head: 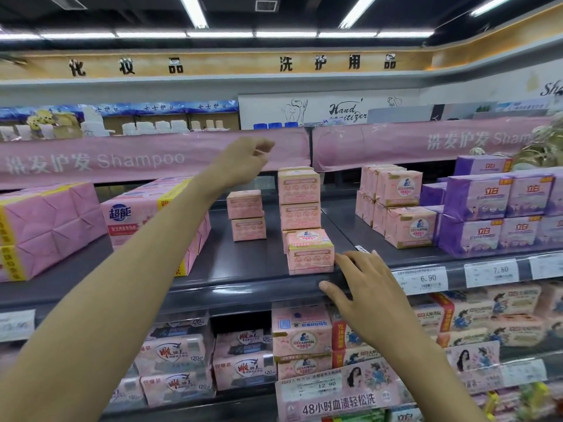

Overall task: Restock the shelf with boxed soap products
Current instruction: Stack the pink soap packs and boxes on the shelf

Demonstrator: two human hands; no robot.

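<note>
Bare shelf point(222, 257) between pink packs point(146, 217) and box stacks point(300, 202).

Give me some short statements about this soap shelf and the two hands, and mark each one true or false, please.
1. The right hand touches the front pink box near the shelf edge with straight fingers. True.
2. The left hand holds a pink box. False: it is raised in front of the pink banner and holds nothing.
3. The purple boxes stand to the left of the pink stacks. False: they stand at the right end of the shelf.
4. A price tag on the shelf edge reads 6.90. True.
5. The short stack behind has two boxes. True.
</note>
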